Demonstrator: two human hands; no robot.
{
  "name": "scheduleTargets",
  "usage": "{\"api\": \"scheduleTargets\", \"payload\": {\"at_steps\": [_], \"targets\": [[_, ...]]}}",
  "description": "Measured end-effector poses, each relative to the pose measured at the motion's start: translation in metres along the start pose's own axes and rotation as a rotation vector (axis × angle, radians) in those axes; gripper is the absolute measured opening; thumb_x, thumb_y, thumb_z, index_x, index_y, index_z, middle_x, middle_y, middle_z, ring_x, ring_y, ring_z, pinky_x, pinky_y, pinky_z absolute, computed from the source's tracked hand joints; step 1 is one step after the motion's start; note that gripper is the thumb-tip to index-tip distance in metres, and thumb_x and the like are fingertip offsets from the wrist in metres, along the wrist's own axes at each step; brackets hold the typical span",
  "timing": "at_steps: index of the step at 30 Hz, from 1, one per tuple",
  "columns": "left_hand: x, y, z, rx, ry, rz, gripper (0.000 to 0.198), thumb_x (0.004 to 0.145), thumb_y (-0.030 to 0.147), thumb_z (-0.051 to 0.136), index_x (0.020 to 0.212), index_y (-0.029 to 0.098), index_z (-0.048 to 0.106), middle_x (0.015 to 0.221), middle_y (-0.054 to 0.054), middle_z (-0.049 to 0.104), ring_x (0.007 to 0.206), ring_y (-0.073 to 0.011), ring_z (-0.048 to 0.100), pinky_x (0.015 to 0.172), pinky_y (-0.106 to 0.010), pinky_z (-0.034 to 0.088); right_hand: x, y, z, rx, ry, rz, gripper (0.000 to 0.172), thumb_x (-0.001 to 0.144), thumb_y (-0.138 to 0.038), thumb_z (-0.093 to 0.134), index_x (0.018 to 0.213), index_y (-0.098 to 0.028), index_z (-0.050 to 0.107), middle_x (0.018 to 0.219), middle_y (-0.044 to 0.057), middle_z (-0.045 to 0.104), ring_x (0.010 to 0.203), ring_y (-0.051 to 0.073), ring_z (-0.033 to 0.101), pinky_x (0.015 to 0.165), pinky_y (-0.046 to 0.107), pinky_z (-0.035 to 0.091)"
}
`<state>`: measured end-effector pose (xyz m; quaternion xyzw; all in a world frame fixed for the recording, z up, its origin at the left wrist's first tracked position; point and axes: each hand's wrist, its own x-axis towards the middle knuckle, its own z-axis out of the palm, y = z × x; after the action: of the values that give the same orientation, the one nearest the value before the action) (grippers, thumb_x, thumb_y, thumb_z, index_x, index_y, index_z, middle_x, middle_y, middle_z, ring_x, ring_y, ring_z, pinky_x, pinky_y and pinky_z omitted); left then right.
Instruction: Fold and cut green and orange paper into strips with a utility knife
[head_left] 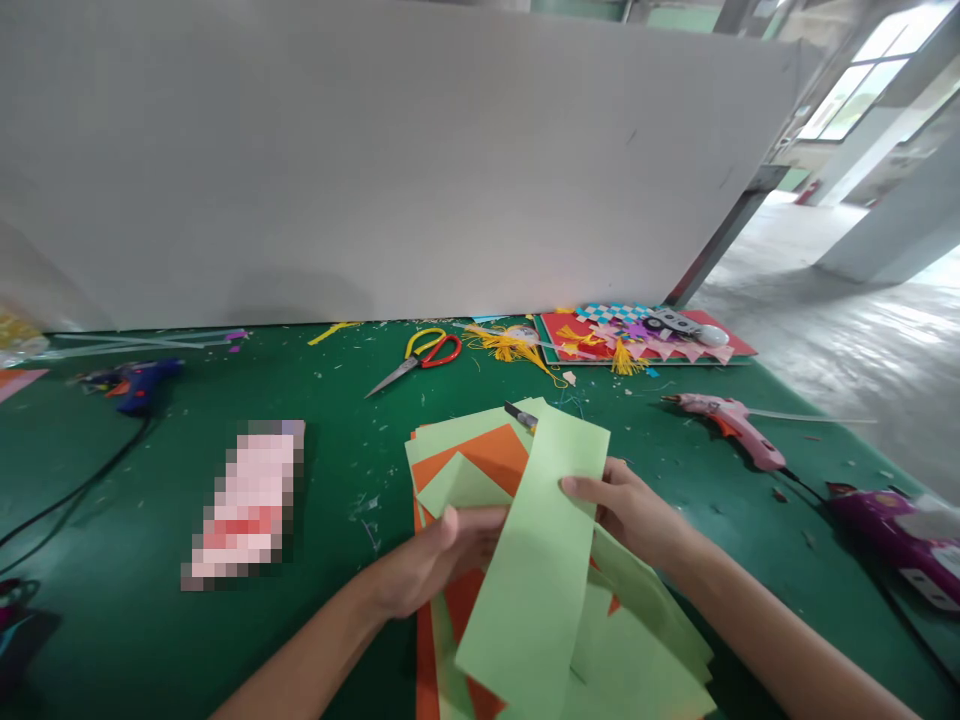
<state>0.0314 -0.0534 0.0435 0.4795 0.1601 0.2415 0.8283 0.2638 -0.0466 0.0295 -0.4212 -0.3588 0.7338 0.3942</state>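
Note:
A long light green paper strip (536,560) is held up over a pile of green and orange paper sheets (469,465) on the green table (337,470). My left hand (435,560) pinches the strip's left edge, fingers closed on it. My right hand (626,510) grips the right edge, thumb on top. A small dark cutter tip (519,415) pokes out from behind the strip's top.
Yellow and red scissors (424,358) lie behind the pile. A blue glue gun (139,383) with its cable is at left, a pink glue gun (739,428) at right, a purple tool (896,535) at far right. Colourful paper craft (637,335) lies against a grey board (375,160).

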Motion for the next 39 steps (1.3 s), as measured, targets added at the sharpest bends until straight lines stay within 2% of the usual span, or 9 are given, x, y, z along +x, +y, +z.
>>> {"api": "scheduleTargets", "payload": {"at_steps": [3, 6, 9, 12, 17, 20, 23, 31, 39], "targets": [[0.004, -0.004, -0.003, -0.02, 0.141, 0.036, 0.079, 0.082, 0.076, 0.027, 0.116, 0.013, 0.06, 0.112, -0.017, 0.063, 0.102, -0.0303, 0.058, 0.09, -0.044, 0.041, -0.003, 0.002, 0.002, -0.096, -0.117, 0.015, 0.03, 0.074, -0.028, 0.074, 0.101, -0.016, 0.068, 0.088, 0.007, 0.071, 0.081, 0.02, 0.066, 0.077, 0.034, 0.053], [0.005, -0.009, -0.002, 0.17, 0.352, 0.007, 0.051, 0.087, 0.062, 0.044, 0.099, 0.015, 0.061, 0.091, -0.008, 0.063, 0.08, -0.0199, 0.057, 0.077, -0.033, 0.044, -0.006, 0.005, 0.007, -0.325, -0.223, 0.051, 0.028, 0.075, -0.03, 0.071, 0.1, -0.017, 0.069, 0.089, 0.005, 0.07, 0.08, 0.019, 0.065, 0.071, 0.03, 0.053], [0.005, -0.013, 0.003, 0.486, 0.497, -0.053, 0.043, 0.088, 0.053, 0.049, 0.064, 0.017, 0.046, 0.059, 0.004, 0.04, 0.056, -0.0103, 0.038, 0.056, -0.023, 0.033, -0.009, 0.009, 0.014, -0.523, -0.315, 0.088, 0.023, 0.079, -0.031, 0.067, 0.097, -0.017, 0.068, 0.086, 0.004, 0.069, 0.072, 0.017, 0.062, 0.062, 0.025, 0.05], [0.004, -0.016, 0.007, 0.774, 0.562, -0.024, 0.05, 0.09, 0.048, 0.047, 0.055, 0.02, 0.027, 0.054, 0.006, 0.022, 0.052, -0.0091, 0.025, 0.05, -0.025, 0.021, -0.009, 0.011, 0.018, -0.583, -0.338, 0.03, 0.023, 0.08, -0.034, 0.066, 0.096, -0.017, 0.067, 0.085, 0.003, 0.067, 0.07, 0.016, 0.059, 0.06, 0.024, 0.047], [0.004, -0.016, 0.01, 0.954, 0.527, 0.051, 0.044, 0.095, 0.041, 0.041, 0.057, 0.018, 0.04, 0.06, 0.003, 0.041, 0.059, -0.011, 0.041, 0.057, -0.025, 0.029, -0.006, 0.009, 0.019, -0.554, -0.17, -0.16, 0.024, 0.081, -0.042, 0.064, 0.086, -0.018, 0.067, 0.073, 0.001, 0.06, 0.064, 0.014, 0.051, 0.055, 0.023, 0.042], [0.005, -0.016, 0.01, 0.982, 0.484, 0.047, 0.044, 0.096, 0.041, 0.039, 0.06, 0.017, 0.048, 0.063, 0.002, 0.047, 0.061, -0.0118, 0.045, 0.058, -0.024, 0.032, -0.006, 0.006, 0.019, -0.607, -0.013, -0.3, 0.024, 0.079, -0.042, 0.066, 0.075, -0.019, 0.063, 0.067, 0.0, 0.053, 0.058, 0.012, 0.043, 0.05, 0.023, 0.035], [0.005, -0.018, 0.01, 1.024, 0.454, 0.053, 0.046, 0.096, 0.041, 0.038, 0.059, 0.017, 0.051, 0.063, 0.0, 0.05, 0.061, -0.0124, 0.046, 0.058, -0.024, 0.033, -0.008, 0.005, 0.02, -0.657, 0.045, -0.356, 0.027, 0.079, -0.042, 0.065, 0.066, -0.019, 0.059, 0.064, 0.0, 0.051, 0.058, 0.013, 0.043, 0.05, 0.025, 0.034], [0.003, -0.016, 0.012, 0.993, 0.366, 0.03, 0.04, 0.094, 0.044, 0.039, 0.079, 0.017, 0.064, 0.073, -0.002, 0.059, 0.065, -0.0148, 0.05, 0.059, -0.023, 0.037, -0.012, 0.009, 0.022, -0.688, -0.018, -0.492, 0.023, 0.081, -0.034, 0.067, 0.064, -0.019, 0.06, 0.063, 0.002, 0.058, 0.059, 0.015, 0.051, 0.055, 0.027, 0.039], [0.004, -0.021, 0.014, 0.972, 0.241, 0.085, 0.037, 0.094, 0.04, 0.041, 0.073, 0.017, 0.06, 0.065, 0.0, 0.052, 0.064, -0.0128, 0.048, 0.062, -0.022, 0.037, -0.014, 0.014, 0.023, -0.627, -0.157, -0.636, 0.013, 0.082, -0.026, 0.067, 0.071, -0.02, 0.067, 0.066, 0.004, 0.065, 0.064, 0.017, 0.059, 0.06, 0.031, 0.045]]}}
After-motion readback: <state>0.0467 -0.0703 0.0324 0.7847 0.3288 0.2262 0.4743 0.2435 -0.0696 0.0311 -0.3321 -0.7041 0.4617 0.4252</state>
